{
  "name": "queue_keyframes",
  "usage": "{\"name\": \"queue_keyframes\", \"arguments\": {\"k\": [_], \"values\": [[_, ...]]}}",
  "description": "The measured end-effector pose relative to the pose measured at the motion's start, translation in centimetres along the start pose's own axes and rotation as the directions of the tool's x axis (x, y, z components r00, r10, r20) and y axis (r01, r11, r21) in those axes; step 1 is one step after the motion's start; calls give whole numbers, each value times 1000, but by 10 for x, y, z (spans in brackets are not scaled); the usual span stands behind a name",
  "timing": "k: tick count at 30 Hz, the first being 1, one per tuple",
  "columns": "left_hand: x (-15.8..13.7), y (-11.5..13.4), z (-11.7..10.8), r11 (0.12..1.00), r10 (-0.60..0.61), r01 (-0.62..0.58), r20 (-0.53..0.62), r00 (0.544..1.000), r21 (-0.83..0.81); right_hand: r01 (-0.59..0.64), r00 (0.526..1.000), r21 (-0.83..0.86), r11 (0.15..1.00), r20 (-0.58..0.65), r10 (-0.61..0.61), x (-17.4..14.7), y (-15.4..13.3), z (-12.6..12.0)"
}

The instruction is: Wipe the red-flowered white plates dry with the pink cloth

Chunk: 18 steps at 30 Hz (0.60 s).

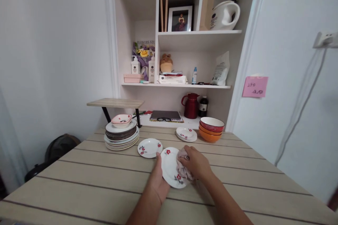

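A white plate with red flowers [169, 168] is tilted up in my left hand [157, 179], the thumb at its left rim and the other fingers hidden beneath it. My right hand [196, 163] bunches a pinkish-grey cloth [184, 168] and presses it against the plate's right side. Just beyond my left thumb, a similar flowered plate [150, 147] lies flat on the table. Farther back and to the right is a small stack of flowered plates [186, 134].
On the slatted table [105, 182], a tall stack of plates [121, 137] carries square bowls [121, 120] at the left. Nested orange and red bowls [211, 130] stand at the right. Behind are a small raised stand [116, 103], a red jug [191, 106] and shelves [179, 86].
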State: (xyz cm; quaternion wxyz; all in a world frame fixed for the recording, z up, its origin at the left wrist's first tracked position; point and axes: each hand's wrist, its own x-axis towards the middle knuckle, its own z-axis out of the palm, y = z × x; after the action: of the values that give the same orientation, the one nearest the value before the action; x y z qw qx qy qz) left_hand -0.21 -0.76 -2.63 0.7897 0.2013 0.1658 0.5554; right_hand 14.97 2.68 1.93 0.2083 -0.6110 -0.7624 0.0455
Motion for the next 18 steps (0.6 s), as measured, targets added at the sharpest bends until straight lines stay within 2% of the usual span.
{"name": "queue_keyframes", "arguments": {"k": [3, 5, 7, 8, 10, 12, 15, 18], "values": [[-4, 2, 4, 1000, -1, 1, -24, 1000, -8, 167, 976, 67, 984, 127, -174, -12, 4, -5], [-8, 4, 7, 1000, -3, 3, -41, 999, 1, 323, 917, 164, 932, 191, -351, -19, -3, -5], [-10, 5, 9, 1000, -19, 21, -83, 996, 15, 431, 858, 250, 867, 185, -479, -23, -17, -1], [-10, 5, 10, 999, -28, 31, -109, 994, 21, 458, 850, 266, 848, 147, -505, -23, -24, 1], [-9, 4, 10, 999, -36, 38, -144, 989, 14, 453, 881, 246, 857, 27, -473, -19, -37, 7], [-6, 2, 9, 1000, -26, 24, -130, 991, -11, 378, 926, 193, 905, -85, -369, -11, -45, 11], [-2, 0, 10, 999, -26, 25, -34, 999, -41, 205, 962, 124, 971, -206, -177, 1, -43, 12], [-2, 1, 9, 999, -29, 31, 55, 998, -39, 99, 968, 61, 993, -238, -82, 5, -30, 8]]}}
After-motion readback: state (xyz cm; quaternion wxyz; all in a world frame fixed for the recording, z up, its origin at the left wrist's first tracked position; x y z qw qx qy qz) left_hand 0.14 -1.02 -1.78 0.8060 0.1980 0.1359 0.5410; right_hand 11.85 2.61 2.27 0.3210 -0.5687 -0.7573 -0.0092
